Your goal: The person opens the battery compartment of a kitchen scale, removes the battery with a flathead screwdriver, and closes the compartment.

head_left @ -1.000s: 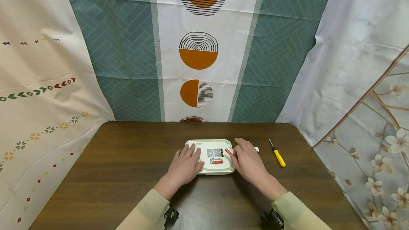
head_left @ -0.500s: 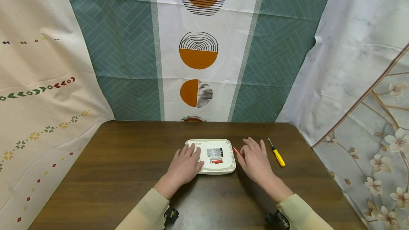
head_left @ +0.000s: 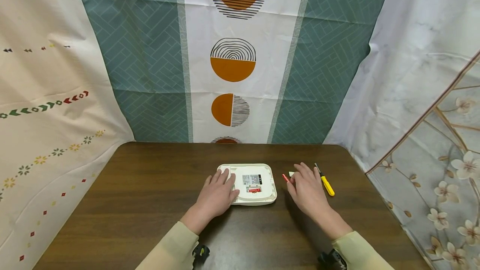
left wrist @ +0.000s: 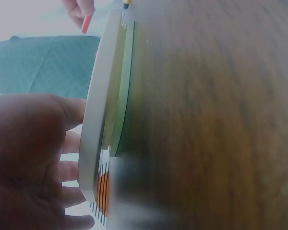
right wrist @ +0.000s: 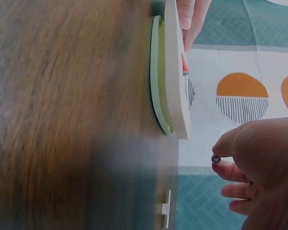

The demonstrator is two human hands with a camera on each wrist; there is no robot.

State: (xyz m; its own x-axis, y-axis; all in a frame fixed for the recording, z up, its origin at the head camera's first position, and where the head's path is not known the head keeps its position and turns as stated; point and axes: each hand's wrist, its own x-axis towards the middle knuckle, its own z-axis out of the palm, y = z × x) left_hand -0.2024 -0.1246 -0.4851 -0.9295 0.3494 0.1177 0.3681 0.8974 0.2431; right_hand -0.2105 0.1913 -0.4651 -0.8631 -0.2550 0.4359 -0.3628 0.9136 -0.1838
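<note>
My left hand rests with its fingers spread on the left side of a white, flat device, which lies label side up. From the side, the right wrist view shows a pale green layer beneath the white body. A red battery sits in the device's small compartment. Right of the device, my right hand pinches a second red battery between thumb and forefinger; its metal end faces the right wrist camera. Beyond that battery, partly hidden by the hand, lies a small white piece.
A screwdriver with a yellow handle lies just right of my right hand. The dark wooden table ends at a patterned cloth backdrop, with more cloths hanging at both sides.
My right hand has moved right, away from above the device, carrying the pinched battery past the device's right edge. My left hand has stayed put.
</note>
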